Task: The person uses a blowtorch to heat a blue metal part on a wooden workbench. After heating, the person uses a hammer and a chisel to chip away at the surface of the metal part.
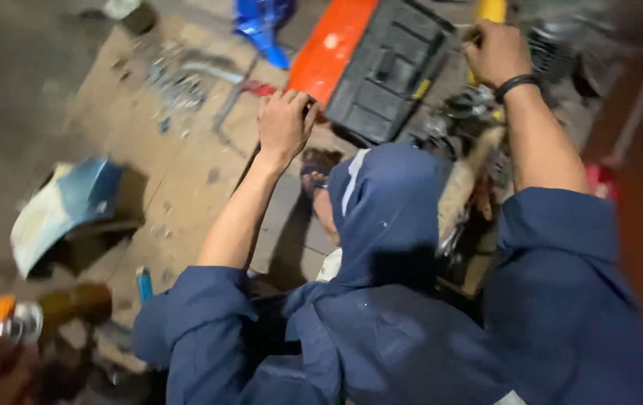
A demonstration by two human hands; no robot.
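Observation:
My left hand (284, 124) reaches forward, fingers curled, at the near corner of an orange toolbox (332, 49) with a black tray (389, 67); blur hides whether it holds anything. Higher up at the right, my right hand (497, 52), with a black wristband (516, 84), is closed around a yellow-handled tool (490, 10). Beneath that hand are grey metal engine parts (464, 112). Both arms wear rolled-up navy sleeves, and my bent knee in navy cloth (389, 202) fills the middle.
A cardboard sheet (171, 165) covers the floor, with loose bolts and metal bits (179, 86) scattered on it. A blue plastic piece (261, 22) lies at the top. A blue-and-white panel (66, 206) sits at left; an orange-capped can (14, 319) stands at lower left.

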